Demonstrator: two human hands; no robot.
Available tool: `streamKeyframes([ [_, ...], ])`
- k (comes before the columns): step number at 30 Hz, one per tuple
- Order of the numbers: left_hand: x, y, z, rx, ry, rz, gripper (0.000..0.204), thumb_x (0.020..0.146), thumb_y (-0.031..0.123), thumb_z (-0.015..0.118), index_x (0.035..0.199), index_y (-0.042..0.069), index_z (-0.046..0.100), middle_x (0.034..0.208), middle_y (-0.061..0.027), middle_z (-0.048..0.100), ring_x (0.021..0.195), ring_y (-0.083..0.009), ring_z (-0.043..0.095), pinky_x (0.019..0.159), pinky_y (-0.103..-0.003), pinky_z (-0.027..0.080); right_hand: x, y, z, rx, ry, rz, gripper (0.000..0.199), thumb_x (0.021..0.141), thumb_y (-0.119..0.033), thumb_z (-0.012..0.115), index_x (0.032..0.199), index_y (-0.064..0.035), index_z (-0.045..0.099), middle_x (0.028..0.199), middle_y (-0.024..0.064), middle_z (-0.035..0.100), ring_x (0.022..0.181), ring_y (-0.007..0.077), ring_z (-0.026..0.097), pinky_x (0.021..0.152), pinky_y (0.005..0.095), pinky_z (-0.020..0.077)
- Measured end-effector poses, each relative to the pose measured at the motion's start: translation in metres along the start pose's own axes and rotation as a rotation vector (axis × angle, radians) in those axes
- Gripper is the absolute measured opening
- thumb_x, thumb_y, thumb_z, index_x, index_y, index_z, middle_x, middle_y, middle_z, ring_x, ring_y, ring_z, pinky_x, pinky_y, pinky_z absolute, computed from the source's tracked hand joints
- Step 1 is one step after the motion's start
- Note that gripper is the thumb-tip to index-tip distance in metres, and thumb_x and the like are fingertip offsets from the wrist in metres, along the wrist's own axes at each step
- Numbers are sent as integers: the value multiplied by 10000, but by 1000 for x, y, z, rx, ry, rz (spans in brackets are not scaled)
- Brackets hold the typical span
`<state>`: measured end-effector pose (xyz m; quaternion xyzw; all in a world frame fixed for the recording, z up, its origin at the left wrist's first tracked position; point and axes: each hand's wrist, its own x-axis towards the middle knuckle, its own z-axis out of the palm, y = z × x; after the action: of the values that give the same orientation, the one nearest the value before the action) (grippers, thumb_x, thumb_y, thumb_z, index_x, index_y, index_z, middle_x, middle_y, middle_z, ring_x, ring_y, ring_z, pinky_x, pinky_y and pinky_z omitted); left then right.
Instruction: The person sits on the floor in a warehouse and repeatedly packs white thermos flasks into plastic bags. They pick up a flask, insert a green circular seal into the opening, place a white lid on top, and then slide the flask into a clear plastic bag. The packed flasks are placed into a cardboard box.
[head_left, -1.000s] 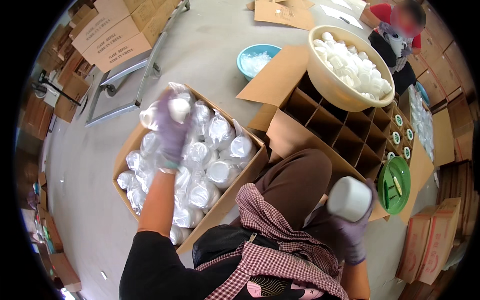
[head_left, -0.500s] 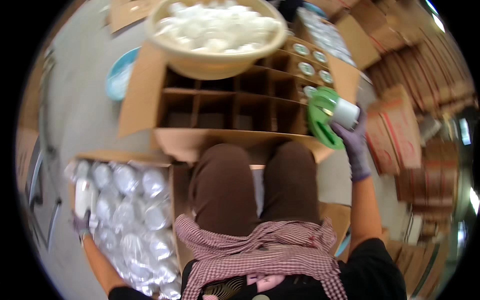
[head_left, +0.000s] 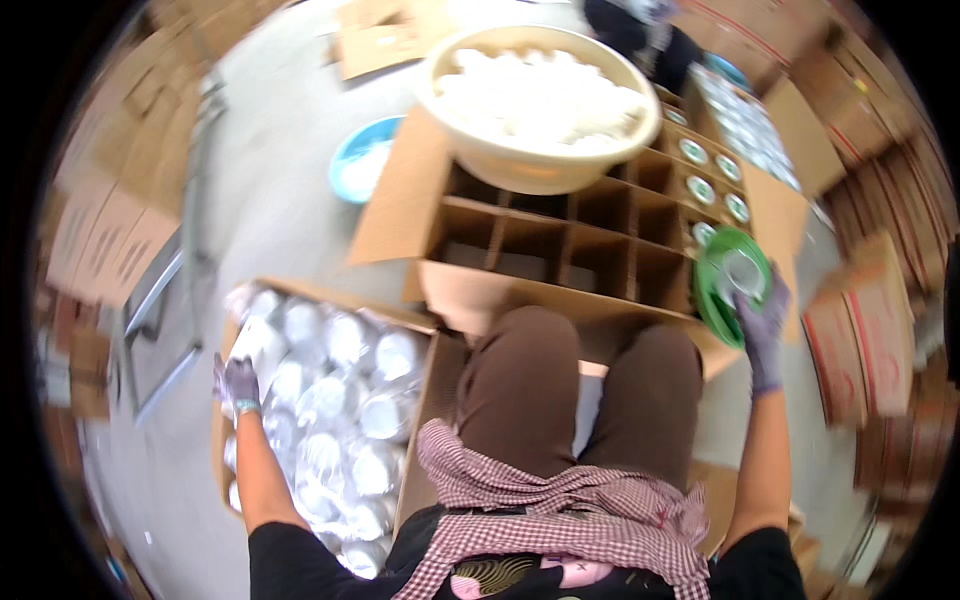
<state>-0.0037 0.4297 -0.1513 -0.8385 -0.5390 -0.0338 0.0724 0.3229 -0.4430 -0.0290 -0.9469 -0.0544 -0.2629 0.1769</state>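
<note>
My right hand (head_left: 764, 325), in a grey-purple glove, is closed round a clear cup-like plastic jar (head_left: 739, 272). It holds the jar against a round green plastic piece (head_left: 710, 300) at the right front corner of a divided carton (head_left: 560, 298). At the left, my gloved left hand (head_left: 238, 384) has its fingers apart beside a smooth white object (head_left: 258, 346), whose kind I cannot make out. That object lies at the edge of an open carton (head_left: 420, 400) filled with clear jars (head_left: 325, 400) under plastic film.
A cream basin (head_left: 545, 178) heaped with white pieces rests across the divided carton. Several lidded containers (head_left: 700, 190) stand in its right cells. A blue bowl (head_left: 345, 172) is on the floor beyond. Stacked cartons (head_left: 860, 335) line the right; a metal frame (head_left: 165, 370) stands left.
The view has swung left, so everything sits further right. The jar in my right hand has tipped, now showing its round end. My left hand has moved slightly forward along the white object.
</note>
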Motion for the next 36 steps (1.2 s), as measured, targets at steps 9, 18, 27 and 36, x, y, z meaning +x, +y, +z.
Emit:
streamKeyframes([
  [9, -117, 0, -222, -1908, -292, 92, 787, 922, 767, 504, 1298, 86, 622, 1093, -54, 664, 1072, -228, 648, 960, -438, 545, -75, -89, -44, 871, -74, 84, 714, 884, -98, 692, 1526, -20, 389, 1472, 145, 482, 1379, 283, 450, 1191, 413, 320],
  [18, -352, 204, -289, -1706, -650, 894, 795, 974, 554, 608, 1559, 111, 301, 1489, -119, 480, 1329, -334, 516, 1121, -534, 392, -107, -299, -114, 1922, -631, 140, 1062, 682, -174, 876, 1548, -109, 263, 1464, 175, 460, 1299, 291, 517, 1041, 421, 496],
  [27, -335, 189, -267, -2073, -1589, 813, 1113, 870, 880, 358, 1630, 97, 136, 1662, -147, 243, 1505, -348, 289, 1218, -546, 266, -109, -245, -184, 1065, -17, -376, 752, 594, -312, 953, 1187, -33, 585, 1069, 151, 590, 951, 323, 644, 849, 429, 545],
  [36, -363, 180, -240, -1387, -897, 1109, 767, 1024, 603, 368, 1583, 85, 276, 1599, -111, 370, 1481, -293, 331, 1212, -535, 99, -118, -257, -223, 976, -92, -509, 777, 589, -394, 926, 1224, -42, 651, 1035, 135, 624, 951, 304, 621, 823, 410, 520],
])
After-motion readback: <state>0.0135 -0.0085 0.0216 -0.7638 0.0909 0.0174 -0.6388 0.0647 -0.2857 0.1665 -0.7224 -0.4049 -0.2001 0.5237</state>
